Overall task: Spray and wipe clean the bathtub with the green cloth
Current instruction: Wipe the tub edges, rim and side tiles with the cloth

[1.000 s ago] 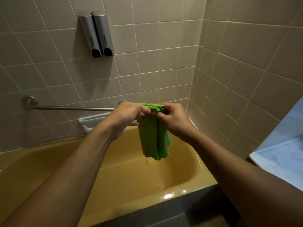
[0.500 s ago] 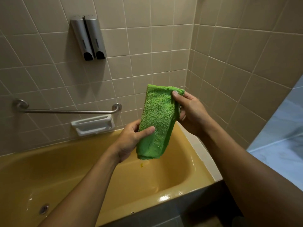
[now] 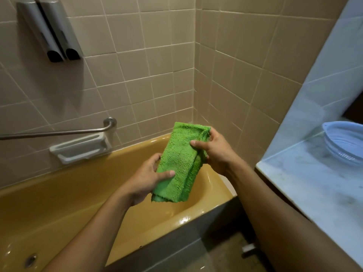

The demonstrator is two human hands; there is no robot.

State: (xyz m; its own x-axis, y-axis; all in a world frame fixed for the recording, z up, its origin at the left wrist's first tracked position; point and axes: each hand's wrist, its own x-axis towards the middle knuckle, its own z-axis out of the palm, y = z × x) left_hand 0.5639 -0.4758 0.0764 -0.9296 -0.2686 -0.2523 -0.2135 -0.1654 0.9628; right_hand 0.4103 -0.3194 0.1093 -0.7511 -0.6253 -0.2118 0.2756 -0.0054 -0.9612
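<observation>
I hold the folded green cloth in the air above the right end of the yellow bathtub. My left hand grips its lower part, thumb across the front. My right hand holds the upper right edge, thumb on the front. The tub's inner walls look wet and shiny, and its drain shows at the lower left. No spray bottle is in view.
A steel grab bar and a white soap dish hang on the tiled wall above the tub. Two grey dispensers are mounted higher up. At the right a marble counter carries a pale plastic bowl.
The cloth hung bunched from both hands a second ago. My left hand dropped to its lower end and it is now held folded flat; the view has swung right, showing the counter.
</observation>
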